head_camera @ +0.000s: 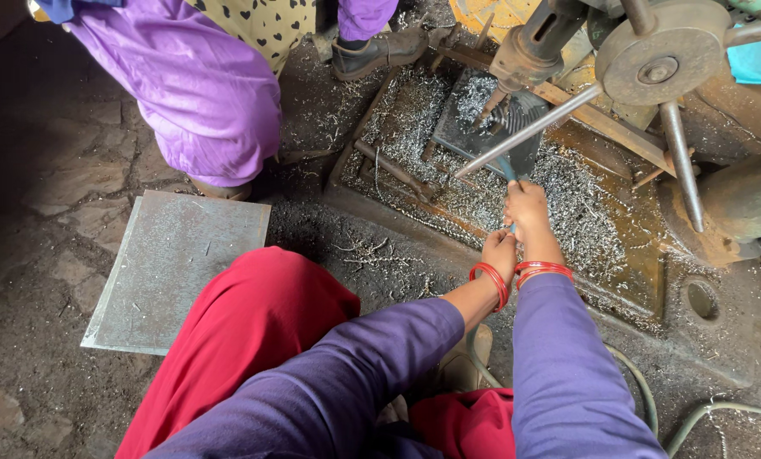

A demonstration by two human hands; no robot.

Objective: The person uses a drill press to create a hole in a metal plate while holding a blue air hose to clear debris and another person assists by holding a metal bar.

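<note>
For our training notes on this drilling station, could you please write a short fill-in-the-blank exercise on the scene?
1. The right hand and left hand grip a handle coloured ____.
2. Both wrists wear bangles coloured ____.
3. The flat metal sheet lies on the ____.
4. The standing person's trousers are ____.

Missing words: blue; red; floor; purple

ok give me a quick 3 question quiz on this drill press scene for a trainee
1. True or false: the left hand and right hand both grip the blue-handled tool under the drill bit.
2. What litters the drill press base? A) sawdust B) metal shavings C) sand
3. What lies flat on the floor beside the red-clad knee?

Key: 1 true; 2 B; 3 a grey metal sheet.
</note>
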